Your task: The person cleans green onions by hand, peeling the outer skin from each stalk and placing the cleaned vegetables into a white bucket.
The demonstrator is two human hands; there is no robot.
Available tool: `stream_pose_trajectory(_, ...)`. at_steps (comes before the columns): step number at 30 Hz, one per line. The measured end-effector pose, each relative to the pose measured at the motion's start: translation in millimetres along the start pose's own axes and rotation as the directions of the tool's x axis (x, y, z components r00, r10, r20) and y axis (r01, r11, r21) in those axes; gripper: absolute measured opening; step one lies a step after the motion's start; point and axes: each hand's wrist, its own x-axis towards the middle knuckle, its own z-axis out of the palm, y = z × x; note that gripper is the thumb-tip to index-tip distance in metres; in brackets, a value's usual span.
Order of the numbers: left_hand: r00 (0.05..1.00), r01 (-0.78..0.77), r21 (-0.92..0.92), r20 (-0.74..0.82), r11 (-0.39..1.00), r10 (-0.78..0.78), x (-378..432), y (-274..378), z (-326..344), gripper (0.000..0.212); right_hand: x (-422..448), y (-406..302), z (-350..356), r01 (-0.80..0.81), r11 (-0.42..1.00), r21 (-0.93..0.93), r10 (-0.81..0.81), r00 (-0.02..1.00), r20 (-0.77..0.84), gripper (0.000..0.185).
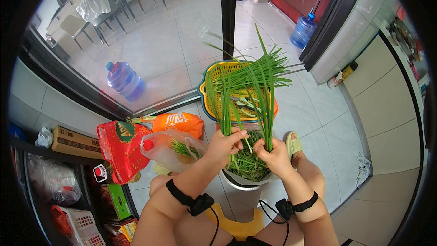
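My left hand [223,145] grips a bunch of long green garlic chives [224,112] by the stalk ends, with one pale stalk pinched at its fingertips. Beside it, my right hand [273,153] is closed around another bunch of chives [268,109], the leaves pointing up and away from me. Under both hands stands a lined bin [243,187] holding green trimmings [251,172]. Beyond it is a yellow colander basket [213,109] in a dark teal basin. A heap of chives [254,71] lies across its far side, and green-handled scissors [251,106] rest inside.
On the left are a clear plastic bag [160,153] with more chives, an orange bag [181,124], a red bag [123,143] and a shelf rack [85,177]. A glass partition [164,41] stands ahead. Cabinets [385,116] line the right side. A yellow stool [235,227] is beneath me.
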Motion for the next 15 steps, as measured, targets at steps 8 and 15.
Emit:
stream_pose_trajectory(8, 0.999, -0.035, -0.022, -0.017, 0.999, 0.035, 1, 11, -8, 0.018, -6, 0, -14, -0.065, 0.99, 0.123, 0.058, 0.997, 0.058, 0.005)
stream_pose_trajectory(15, 0.999, -0.041, -0.045, -0.01, 0.998, 0.04, 3, 6, -9, 0.015, -7, 8, -20, -0.081, 0.977, 0.198, 0.089, 0.995, -0.034, 0.005)
